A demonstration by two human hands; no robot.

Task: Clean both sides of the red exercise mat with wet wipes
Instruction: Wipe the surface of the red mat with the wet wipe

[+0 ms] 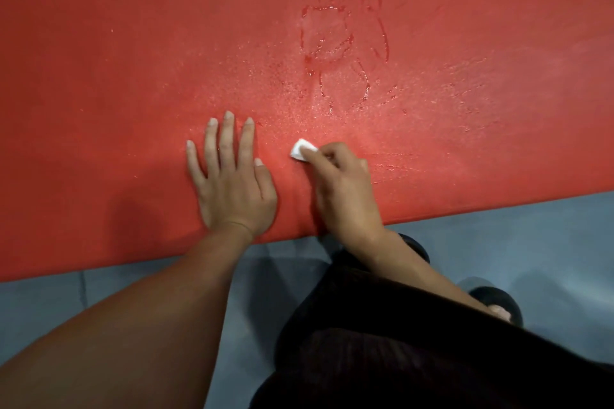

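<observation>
The red exercise mat (133, 60) fills the upper part of the view and lies flat on the floor. My left hand (231, 176) rests on it palm down with straight, spread fingers, close to the mat's near edge. Just to its right, my right hand (342, 189) pinches a small folded white wet wipe (301, 150) and holds it against the mat. Wet streaks and droplets (339, 43) glisten on the mat beyond the hands.
Grey floor (498, 242) runs along the mat's near edge. My dark-trousered leg (398, 342) and a foot in a black sandal (498, 304) are on the floor at the lower right.
</observation>
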